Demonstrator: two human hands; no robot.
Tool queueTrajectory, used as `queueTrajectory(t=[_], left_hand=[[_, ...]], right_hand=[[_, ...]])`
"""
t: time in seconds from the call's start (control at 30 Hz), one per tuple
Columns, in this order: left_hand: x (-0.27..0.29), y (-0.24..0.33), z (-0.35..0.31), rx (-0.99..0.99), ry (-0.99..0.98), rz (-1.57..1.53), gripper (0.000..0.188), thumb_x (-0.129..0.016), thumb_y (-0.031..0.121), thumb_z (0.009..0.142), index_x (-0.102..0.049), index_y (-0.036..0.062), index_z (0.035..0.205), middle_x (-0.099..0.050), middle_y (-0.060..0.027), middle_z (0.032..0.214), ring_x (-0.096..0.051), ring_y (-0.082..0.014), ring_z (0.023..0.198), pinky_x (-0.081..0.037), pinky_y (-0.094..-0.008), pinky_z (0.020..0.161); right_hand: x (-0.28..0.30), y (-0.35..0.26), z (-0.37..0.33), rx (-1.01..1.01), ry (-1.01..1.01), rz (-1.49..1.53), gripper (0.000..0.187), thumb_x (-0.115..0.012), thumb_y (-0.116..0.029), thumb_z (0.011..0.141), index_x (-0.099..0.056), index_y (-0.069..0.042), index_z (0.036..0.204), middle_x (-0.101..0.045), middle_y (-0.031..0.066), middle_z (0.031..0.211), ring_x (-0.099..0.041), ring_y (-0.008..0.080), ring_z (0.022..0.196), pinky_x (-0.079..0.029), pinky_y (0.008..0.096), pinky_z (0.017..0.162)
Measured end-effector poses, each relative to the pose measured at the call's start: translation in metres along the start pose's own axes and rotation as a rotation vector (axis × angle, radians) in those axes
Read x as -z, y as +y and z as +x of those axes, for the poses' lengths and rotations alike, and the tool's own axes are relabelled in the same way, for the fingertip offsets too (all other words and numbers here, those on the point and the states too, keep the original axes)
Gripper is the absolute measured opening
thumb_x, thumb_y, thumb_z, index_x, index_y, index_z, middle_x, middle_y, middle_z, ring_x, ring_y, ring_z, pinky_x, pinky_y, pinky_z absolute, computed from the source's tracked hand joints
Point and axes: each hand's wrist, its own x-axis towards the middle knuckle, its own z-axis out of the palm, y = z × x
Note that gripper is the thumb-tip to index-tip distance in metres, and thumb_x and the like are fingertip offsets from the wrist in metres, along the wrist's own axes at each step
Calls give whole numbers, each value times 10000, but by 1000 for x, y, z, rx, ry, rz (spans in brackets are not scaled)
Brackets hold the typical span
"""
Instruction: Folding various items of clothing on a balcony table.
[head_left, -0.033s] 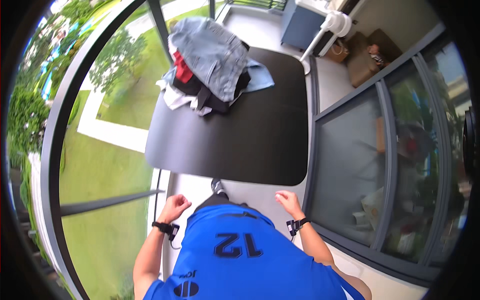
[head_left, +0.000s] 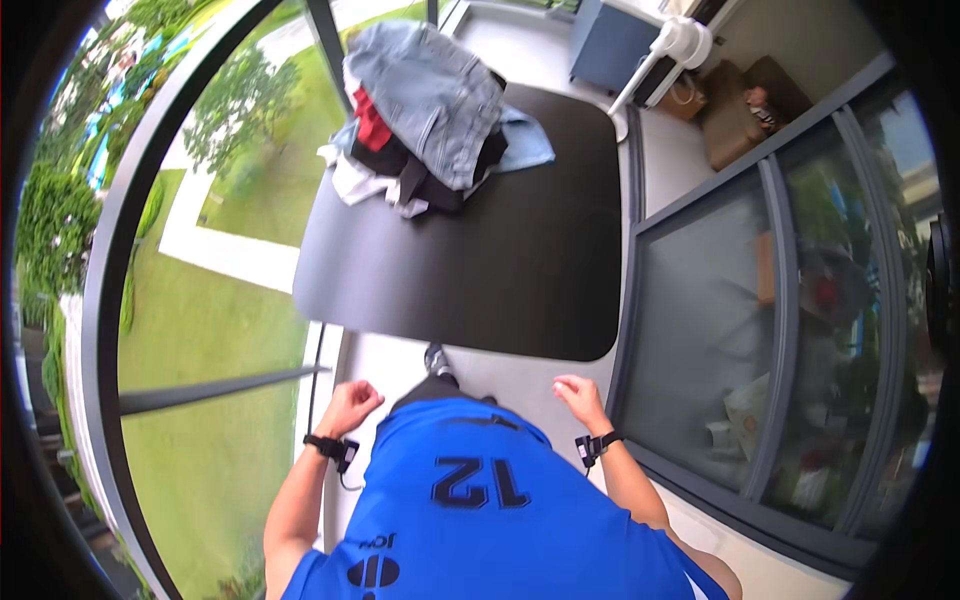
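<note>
And the clothes pile (head_left: 430, 105) is carried slightly higher in frame, upper centre, with the black table (head_left: 480, 265)! Lower down, left hand (head_left: 352, 405) and right hand (head_left: 581, 398) are held loosely curled, practically unmoved; whether fingertips meet cannot be told.

Bright blue jersey (head_left: 470, 540) has dark print (head_left: 478, 484), dark bottoms (head_left: 428, 388), black wrist straps (head_left: 322, 445) carrying little boxes (head_left: 346, 456), plus a thin cable (head_left: 346, 484).
</note>
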Motion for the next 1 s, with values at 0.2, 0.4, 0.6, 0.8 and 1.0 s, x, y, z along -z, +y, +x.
queueTrajectory(t=[0.2, 0.4, 0.6, 0.8, 1.0], left_hand=[[-19, 58, -44, -41, 202, 197, 132, -771, 62, 874, -718, -5, 974, -706, -61, 804, -660, -118, 736, -536, -280, 694], [5, 212, -95, -828, 461, 436, 740, -899, 318, 753, -625, -30, 1345, -671, -192, 1274, -650, -325, 1148, -509, -421, 1007], [60, 260, -154, -1309, 746, 435, 971, -675, 741, 853, -500, 36, 1498, -497, -287, 1490, -492, -425, 1387, -395, -596, 1117], [107, 210, -192, -1264, 818, 460, 919, -671, 734, 857, -474, 126, 1517, -460, -288, 1522, -447, -436, 1419, -368, -620, 1127], [118, 198, -225, -1190, 820, 483, 876, -668, 728, 860, -449, 215, 1536, -422, -288, 1554, -402, -446, 1451, -340, -644, 1136]], right_hand=[[16, 41, -72, -44, -58, -220, 267, -689, -232, 957, -755, 3, 1068, -772, 153, 905, -743, 215, 827, -564, 342, 752], [17, 68, -141, -7, -203, -351, 252, -699, -204, 951, -757, 7, 1076, -773, 185, 943, -763, 279, 894, -579, 356, 801], [35, 82, -149, -93, -236, -304, 271, -705, -198, 955, -752, 20, 1108, -778, 187, 947, -769, 260, 880, -589, 350, 795], [43, 96, -138, -1, -206, -314, 270, -710, -194, 952, -755, 32, 1093, -782, 152, 931, -760, 218, 861, -585, 334, 787], [36, 83, -113, 14, -255, -386, 275, -702, -188, 961, -747, 48, 1093, -781, 120, 907, -737, 163, 834, -575, 320, 764]])
